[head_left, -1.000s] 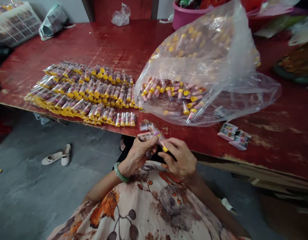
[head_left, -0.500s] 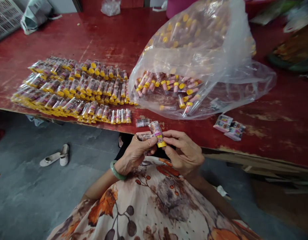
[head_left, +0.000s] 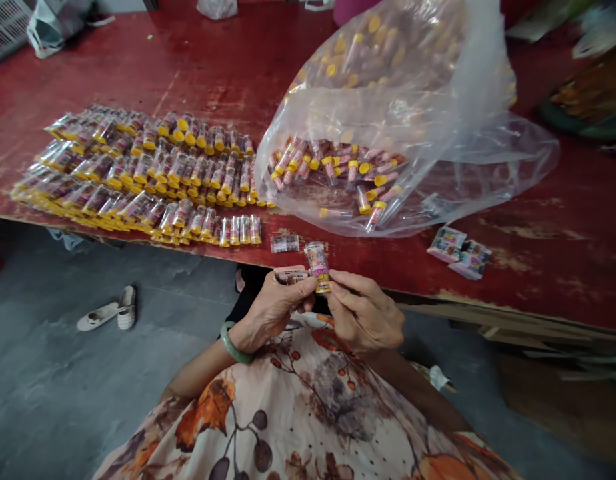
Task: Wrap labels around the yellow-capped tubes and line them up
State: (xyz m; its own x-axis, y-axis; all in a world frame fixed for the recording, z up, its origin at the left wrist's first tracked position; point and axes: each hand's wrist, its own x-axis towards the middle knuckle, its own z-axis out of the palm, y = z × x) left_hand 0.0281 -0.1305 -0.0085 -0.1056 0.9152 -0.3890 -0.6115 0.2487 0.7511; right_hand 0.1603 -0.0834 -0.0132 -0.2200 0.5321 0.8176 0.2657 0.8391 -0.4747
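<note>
A small labelled tube [head_left: 318, 267] with a yellow cap at its lower end is held between both hands at the table's front edge. My left hand [head_left: 275, 303], with a green bangle on the wrist, is closed around a small stack of printed labels [head_left: 290, 273] and pinches the tube's left side. The fingertips of my right hand [head_left: 365, 310] are closed on the tube's capped end. Beyond the hands, a clear plastic bag [head_left: 383, 120] holds several yellow-capped tubes. Rows of labelled tubes [head_left: 178, 167] lie piled on the left of the table.
The red table [head_left: 208, 67] carries a loose dark packet [head_left: 285, 243] just beyond the hands and two small packets [head_left: 458, 252] on the right. A dark basin [head_left: 588, 100] stands far right. White shoes [head_left: 108, 313] lie on the floor at left.
The tube has turned more upright, and the fingers of my right hand have drawn together at its capped end. The whole view has shifted slightly.
</note>
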